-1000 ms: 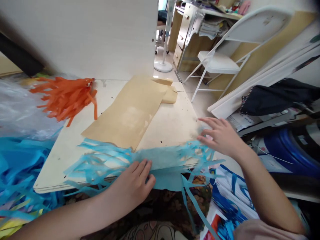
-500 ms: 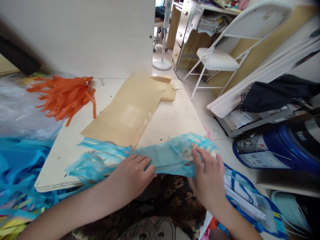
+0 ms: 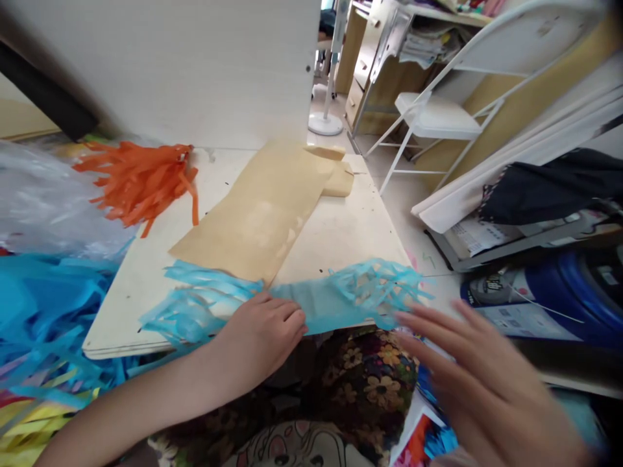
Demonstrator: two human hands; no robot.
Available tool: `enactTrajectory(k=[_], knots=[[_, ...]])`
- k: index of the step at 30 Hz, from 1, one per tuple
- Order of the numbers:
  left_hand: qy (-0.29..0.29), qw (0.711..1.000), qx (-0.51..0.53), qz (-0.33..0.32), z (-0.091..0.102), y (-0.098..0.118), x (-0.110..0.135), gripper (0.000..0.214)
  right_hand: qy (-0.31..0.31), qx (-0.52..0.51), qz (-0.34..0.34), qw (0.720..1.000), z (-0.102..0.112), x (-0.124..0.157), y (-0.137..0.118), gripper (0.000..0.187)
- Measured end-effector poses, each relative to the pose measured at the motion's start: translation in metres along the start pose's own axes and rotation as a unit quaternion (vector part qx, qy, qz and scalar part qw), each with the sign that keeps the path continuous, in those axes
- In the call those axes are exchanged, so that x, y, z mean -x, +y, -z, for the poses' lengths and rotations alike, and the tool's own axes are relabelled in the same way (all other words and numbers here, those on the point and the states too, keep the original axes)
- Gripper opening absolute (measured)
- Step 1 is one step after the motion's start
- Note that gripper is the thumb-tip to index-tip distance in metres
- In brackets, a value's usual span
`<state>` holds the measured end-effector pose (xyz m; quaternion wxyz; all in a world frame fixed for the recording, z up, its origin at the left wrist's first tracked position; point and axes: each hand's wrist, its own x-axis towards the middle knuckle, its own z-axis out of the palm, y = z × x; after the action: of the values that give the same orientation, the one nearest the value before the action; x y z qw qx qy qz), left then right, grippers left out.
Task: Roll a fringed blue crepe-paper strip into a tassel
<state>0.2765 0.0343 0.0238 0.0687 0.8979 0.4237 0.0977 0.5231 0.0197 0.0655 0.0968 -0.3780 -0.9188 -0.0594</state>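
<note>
A light-blue sheet of fringed tissue paper (image 3: pixel 335 301) lies across the near edge of the table, its cut strips spreading out at both ends. My left hand (image 3: pixel 270 334) is closed on the middle of the sheet at that edge, fingers curled together; its thumb is mostly hidden. Off the right end of the fringe, my right hand (image 3: pixel 481 373) is in the air, blurred, with its fingers stretched apart and nothing in them. Just beyond the tissue lies a brown paper sheet (image 3: pixel 257 214), folded at its far end.
An orange paper tassel (image 3: pixel 141 181) rests at the table's (image 3: pixel 350 233) far left. Blue paper strips (image 3: pixel 53 311) and clear plastic (image 3: pixel 53 201) crowd the left side. At the right stand a white folding chair (image 3: pixel 438 120) and a blue bucket (image 3: pixel 549 295).
My right hand has let go of the tissue's right end and moved right, toward the camera. My left hand keeps its place on the sheet. The view has shifted slightly left.
</note>
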Motion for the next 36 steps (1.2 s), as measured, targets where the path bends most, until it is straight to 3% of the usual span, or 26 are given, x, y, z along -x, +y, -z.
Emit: enactTrajectory(k=[1, 2, 5, 9, 15, 17, 19, 20, 22, 24, 25, 29, 36], knots=[[0.002, 1.0, -0.002, 0.0, 0.0, 0.0, 0.0, 0.021, -0.002, -0.037, 0.088, 0.995, -0.006, -0.022, -0.006, 0.039], [0.003, 1.0, -0.004, 0.0, -0.001, 0.001, 0.0, 0.02, -0.025, -0.052, 0.116, 0.992, -0.014, -0.042, -0.009, 0.035], [0.002, 1.0, -0.006, 0.002, 0.0, 0.001, 0.0, 0.019, -0.092, -0.05, 0.131, 0.986, -0.039, -0.078, 0.001, 0.032], [0.015, 1.0, -0.008, -0.001, -0.001, 0.002, 0.001, 0.021, -0.1, 0.013, 0.046, 0.994, -0.051, -0.072, 0.032, 0.034], [0.027, 1.0, -0.016, 0.001, -0.002, 0.002, 0.001, 0.022, -0.072, 0.127, -0.129, 0.981, -0.038, -0.032, 0.083, 0.032], [0.017, 1.0, -0.015, 0.002, -0.001, 0.002, 0.001, 0.022, -0.052, 0.191, -0.209, 0.958, -0.03, -0.026, 0.083, 0.031], [0.006, 1.0, -0.015, 0.002, 0.0, 0.003, 0.0, 0.021, -0.005, 0.227, -0.24, 0.944, -0.023, -0.028, 0.069, 0.032], [0.0, 1.0, -0.016, 0.002, 0.0, 0.003, 0.0, 0.021, 0.021, 0.215, -0.217, 0.952, -0.02, -0.032, 0.059, 0.032], [-0.004, 1.0, -0.023, 0.002, 0.0, 0.003, -0.001, 0.021, 0.018, 0.112, -0.072, 0.991, -0.019, -0.046, 0.038, 0.03], [0.003, 1.0, -0.031, 0.0, 0.0, 0.004, -0.001, 0.021, -0.047, 0.017, 0.069, 0.996, -0.026, -0.063, 0.024, 0.029], [0.008, 0.999, -0.033, -0.001, 0.0, 0.004, -0.001, 0.02, -0.077, -0.007, 0.104, 0.992, -0.031, -0.071, 0.022, 0.029], [0.014, 1.0, -0.027, -0.001, -0.001, 0.004, 0.0, 0.02, -0.125, -0.008, 0.122, 0.985, -0.052, -0.091, 0.037, 0.035], [-0.022, 0.999, -0.027, 0.005, 0.0, 0.005, -0.003, 0.02, -0.074, 0.004, 0.109, 0.991, -0.057, -0.097, 0.06, 0.02]])
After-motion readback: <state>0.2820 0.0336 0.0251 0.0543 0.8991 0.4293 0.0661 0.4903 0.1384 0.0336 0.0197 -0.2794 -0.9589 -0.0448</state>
